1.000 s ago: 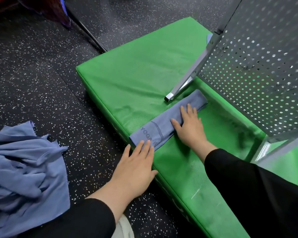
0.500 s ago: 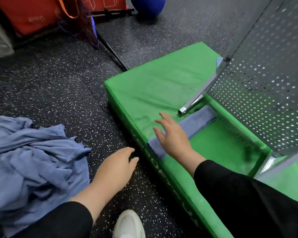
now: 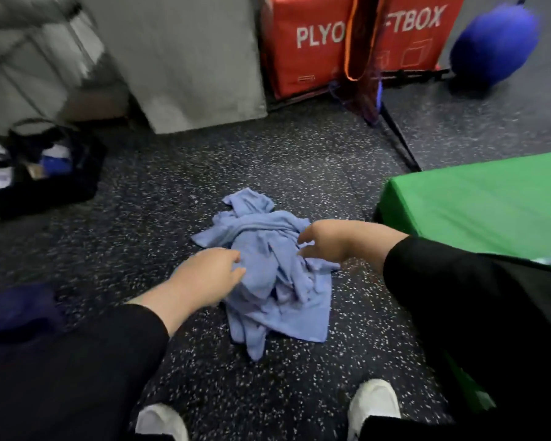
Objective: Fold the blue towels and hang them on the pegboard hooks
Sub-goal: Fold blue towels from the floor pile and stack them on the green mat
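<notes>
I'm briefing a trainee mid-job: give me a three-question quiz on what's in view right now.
1. True or false: the pile of blue towels lies on the green mat.
2. Which hand touches the pile on its near-left side? A) left hand B) right hand C) neither
3. Fill in: behind the pile, against the back, stands a red ____ box with white lettering.

Key:
1. False. The pile lies on the speckled floor, to the left of the mat.
2. A. Its fingers meet the cloth; whether they grip it is too blurred to tell.
3. Plyo; the lettering is partly hidden.
</notes>
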Motion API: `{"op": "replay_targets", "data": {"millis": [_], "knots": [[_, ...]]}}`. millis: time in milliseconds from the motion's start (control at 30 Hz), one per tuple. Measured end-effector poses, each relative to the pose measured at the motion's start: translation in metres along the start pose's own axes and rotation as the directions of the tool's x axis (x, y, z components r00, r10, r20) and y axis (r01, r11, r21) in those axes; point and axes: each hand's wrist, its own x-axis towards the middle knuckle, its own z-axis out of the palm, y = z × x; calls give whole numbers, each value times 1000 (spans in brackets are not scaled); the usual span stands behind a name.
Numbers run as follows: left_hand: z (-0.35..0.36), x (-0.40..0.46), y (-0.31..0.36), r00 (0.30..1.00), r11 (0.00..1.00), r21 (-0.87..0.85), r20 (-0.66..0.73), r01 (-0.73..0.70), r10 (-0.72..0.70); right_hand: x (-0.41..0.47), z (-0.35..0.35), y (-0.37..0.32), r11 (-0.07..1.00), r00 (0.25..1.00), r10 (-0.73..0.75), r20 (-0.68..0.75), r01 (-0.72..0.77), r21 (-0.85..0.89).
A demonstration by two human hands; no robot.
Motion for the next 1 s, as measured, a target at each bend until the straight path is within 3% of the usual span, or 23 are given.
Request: {"op": "replay_targets", "data": {"millis": [233, 733, 867, 1000], "knots": [[18, 8, -60, 997, 984, -171, 66, 47, -36, 67, 76, -33, 990, 991, 125, -39, -122, 68], [31, 43, -45, 985, 969, -244, 173, 31, 12, 158, 131, -16, 948, 971, 239, 26, -239, 210], [30, 46, -38, 985, 974, -225, 172, 19, 20, 151, 116, -25, 933, 955, 265, -137, -217, 287], [22, 45, -32, 994, 975, -222, 106, 4, 20, 141, 95, -30, 821, 854, 408, -324, -188, 539]]}}
